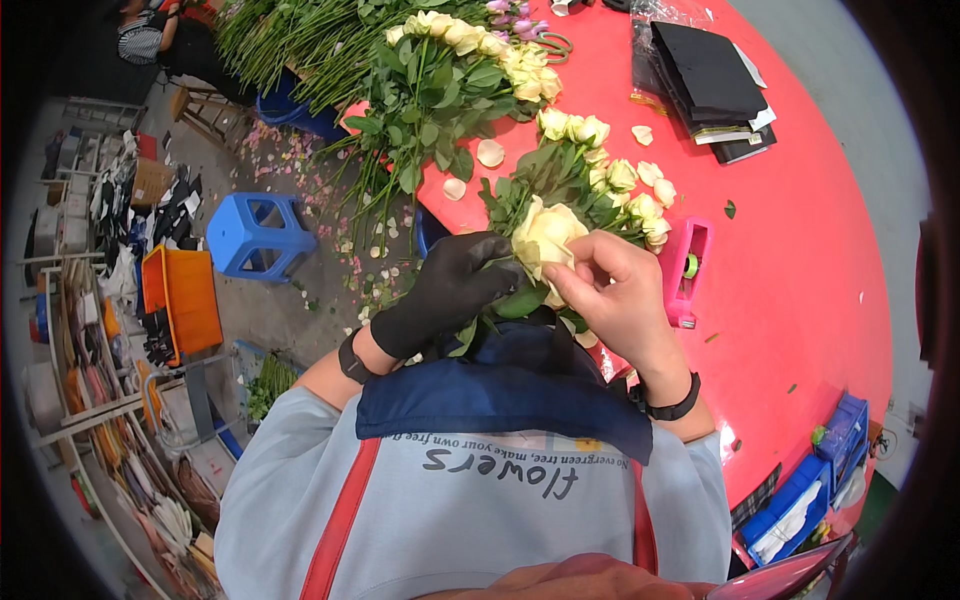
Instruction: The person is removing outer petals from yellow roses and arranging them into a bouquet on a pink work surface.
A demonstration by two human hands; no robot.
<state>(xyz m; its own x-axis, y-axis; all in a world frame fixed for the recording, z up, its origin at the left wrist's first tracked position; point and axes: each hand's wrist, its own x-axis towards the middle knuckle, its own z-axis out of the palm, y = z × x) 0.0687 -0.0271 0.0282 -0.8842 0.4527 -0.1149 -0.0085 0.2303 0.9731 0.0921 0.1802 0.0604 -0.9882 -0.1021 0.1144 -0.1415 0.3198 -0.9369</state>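
My left hand (457, 289), in a black glove, is closed around the stem just below a cream rose (546, 234). My bare right hand (619, 292) pinches an outer petal of that bloom between thumb and fingertips. Green leaves (521, 301) hang beneath the flower, in front of my navy apron (487, 397). Beyond my hands, a group of cream roses (621, 176) lies on the red table (795, 300), their blooms towards the right. Farther off is a larger bunch of cream roses (465, 34) with leafy stems. Loose petals (490, 153) are scattered between the bunches.
A pink tape dispenser (686, 270) stands right of my right hand. Black folders (709, 71) and green-handled scissors (556, 48) lie farther back. Blue trays (795, 517) sit at the lower right. On the floor at left are a blue stool (259, 236) and an orange bin (191, 300). A person sits at upper left.
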